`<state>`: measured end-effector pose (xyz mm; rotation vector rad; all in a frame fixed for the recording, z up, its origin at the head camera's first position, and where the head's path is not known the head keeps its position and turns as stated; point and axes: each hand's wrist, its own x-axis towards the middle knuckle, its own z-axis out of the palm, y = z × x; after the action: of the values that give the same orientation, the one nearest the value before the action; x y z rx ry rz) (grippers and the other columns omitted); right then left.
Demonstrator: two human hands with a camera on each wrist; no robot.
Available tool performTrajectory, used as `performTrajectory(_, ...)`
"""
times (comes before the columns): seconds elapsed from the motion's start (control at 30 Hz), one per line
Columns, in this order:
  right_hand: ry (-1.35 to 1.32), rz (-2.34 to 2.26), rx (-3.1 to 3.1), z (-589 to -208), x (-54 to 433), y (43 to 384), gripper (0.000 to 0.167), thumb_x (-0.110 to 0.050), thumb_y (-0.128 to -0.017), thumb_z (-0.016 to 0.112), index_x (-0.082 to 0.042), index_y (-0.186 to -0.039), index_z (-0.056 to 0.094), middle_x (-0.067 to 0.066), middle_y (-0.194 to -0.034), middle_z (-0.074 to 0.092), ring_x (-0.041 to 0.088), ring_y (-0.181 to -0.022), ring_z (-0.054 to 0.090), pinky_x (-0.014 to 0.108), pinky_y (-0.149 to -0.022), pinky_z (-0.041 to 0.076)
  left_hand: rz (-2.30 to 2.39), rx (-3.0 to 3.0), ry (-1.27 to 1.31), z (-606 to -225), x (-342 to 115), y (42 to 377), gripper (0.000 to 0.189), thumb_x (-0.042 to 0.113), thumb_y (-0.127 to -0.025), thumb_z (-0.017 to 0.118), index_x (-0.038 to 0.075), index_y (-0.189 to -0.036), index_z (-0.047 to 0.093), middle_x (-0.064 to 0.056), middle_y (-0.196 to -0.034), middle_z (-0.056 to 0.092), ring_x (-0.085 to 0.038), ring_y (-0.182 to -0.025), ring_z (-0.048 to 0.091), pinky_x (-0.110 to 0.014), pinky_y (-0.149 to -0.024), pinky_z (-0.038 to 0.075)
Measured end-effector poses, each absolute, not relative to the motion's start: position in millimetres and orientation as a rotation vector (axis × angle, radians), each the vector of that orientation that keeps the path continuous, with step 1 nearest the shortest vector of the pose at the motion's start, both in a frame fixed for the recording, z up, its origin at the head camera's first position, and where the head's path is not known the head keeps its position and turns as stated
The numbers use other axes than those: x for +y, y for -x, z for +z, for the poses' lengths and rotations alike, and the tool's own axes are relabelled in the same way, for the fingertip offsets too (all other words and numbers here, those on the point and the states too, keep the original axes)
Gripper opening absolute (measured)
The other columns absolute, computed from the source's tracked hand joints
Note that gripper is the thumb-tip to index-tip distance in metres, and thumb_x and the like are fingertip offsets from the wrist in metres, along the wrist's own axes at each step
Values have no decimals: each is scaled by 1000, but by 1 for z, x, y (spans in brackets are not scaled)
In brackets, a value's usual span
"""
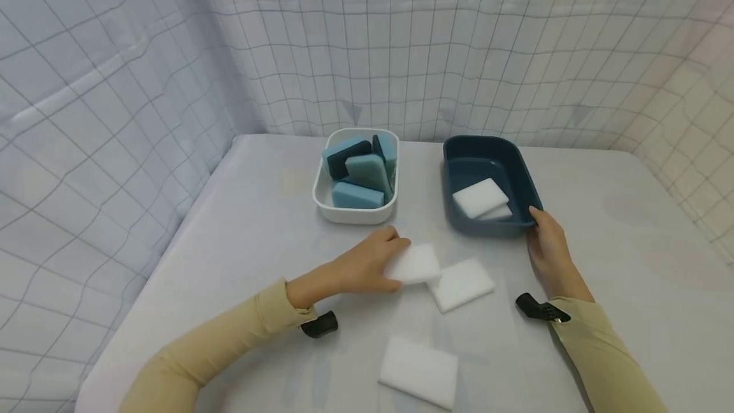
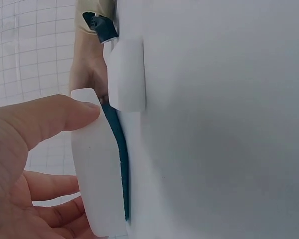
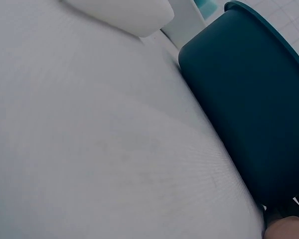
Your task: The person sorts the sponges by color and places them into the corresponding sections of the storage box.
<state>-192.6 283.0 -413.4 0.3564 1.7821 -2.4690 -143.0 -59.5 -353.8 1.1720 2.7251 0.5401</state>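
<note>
My left hand (image 1: 367, 265) pinches a white sponge block (image 1: 417, 264) between thumb and fingers. In the left wrist view the thumb lies on one face of this sponge (image 2: 97, 169), with the fingers behind it. A second white sponge (image 1: 463, 285) lies on the table, partly covered by the held one in the head view. Over at the right, my right hand (image 1: 552, 253) grips the near right corner of a dark blue bin (image 1: 487, 227), thumb on its rim. Two white sponges (image 1: 480, 197) lie overlapping inside that bin. The right wrist view shows mostly the bin's outer wall (image 3: 244, 99).
A white bin (image 1: 355, 216) full of blue sponges (image 1: 358, 196), some with dark faces, stands to the left of the dark blue bin. Another white sponge (image 1: 420, 369) lies near the front of the white table (image 1: 275, 209). Checked curtains (image 1: 378, 43) hang behind and at the sides.
</note>
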Motion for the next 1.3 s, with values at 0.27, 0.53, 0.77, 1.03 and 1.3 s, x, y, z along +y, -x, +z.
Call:
performTrajectory(0.27,-375,-2463,1787,-413,282,193,71,-31,-101,36,-10,-151,-9,-5,-159,-13,8,-147,-6,24,-120,1,570,2737,-1183,-351,-49,157,62,24,-77,74,1,-130,51,-10,-109,50,-15,-94,44,-25,-78,45)
performTrajectory(0.53,-375,-2458,1792,-413,281,192,72,-32,-101,37,-9,-151,-9,-4,-159,-14,9,-147,-6,26,-120,1,579,2728,-1188,-350,-44,166,62,23,-79,73,1,-131,49,-12,-110,50,-17,-94,45,-26,-79,46)
performTrajectory(0.77,-368,-2476,1774,-416,282,194,74,-34,-100,39,-11,-150,-10,-6,-158,-15,8,-146,-7,25,-120,0,599,2731,-1177,-345,-33,178,62,24,-79,73,1,-132,49,-12,-112,50,-18,-96,46,-26,-79,47)
performTrajectory(1.03,-357,-2490,1777,-418,284,194,73,-33,-100,39,-11,-150,-10,-6,-158,-15,8,-146,-8,25,-120,0,589,2768,-1175,-334,-20,189,64,25,-79,74,2,-132,48,-14,-114,50,-22,-100,46,-30,-81,46)
performTrajectory(1.3,-361,-2492,1772,-416,283,193,74,-34,-100,41,-9,-151,-7,-5,-159,-13,7,-146,-5,23,-120,2,571,2775,-1159,-332,-7,199,64,26,-80,73,1,-133,47,-15,-116,50,-24,-102,45,-31,-83,46)
